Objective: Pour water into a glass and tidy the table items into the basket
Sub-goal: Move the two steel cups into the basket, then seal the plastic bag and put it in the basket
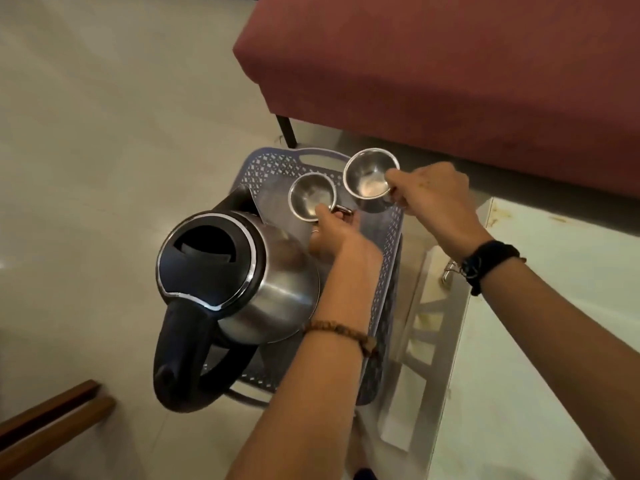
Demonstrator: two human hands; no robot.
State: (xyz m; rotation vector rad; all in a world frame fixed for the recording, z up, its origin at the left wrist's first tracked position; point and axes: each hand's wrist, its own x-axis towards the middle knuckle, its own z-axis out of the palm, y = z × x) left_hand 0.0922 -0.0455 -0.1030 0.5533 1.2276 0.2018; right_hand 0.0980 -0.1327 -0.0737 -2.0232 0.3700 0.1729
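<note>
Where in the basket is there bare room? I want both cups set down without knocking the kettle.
Free: the basket floor at its far end, between the kettle and the handle cutout, under the left cup and right cup. Crowded: the near half, filled by the kettle, with the left hand beside it. The right hand hangs over the right rim.

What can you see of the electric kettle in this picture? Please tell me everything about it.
The kettle has a shiny steel body, a black lid with a chrome ring, and a thick black handle pointing toward the camera. The lid looks shut. It stands upright inside the blue perforated basket, at its near left part. The left hand's forearm passes just beside its right flank; whether they touch cannot be told. No hand holds it.
</note>
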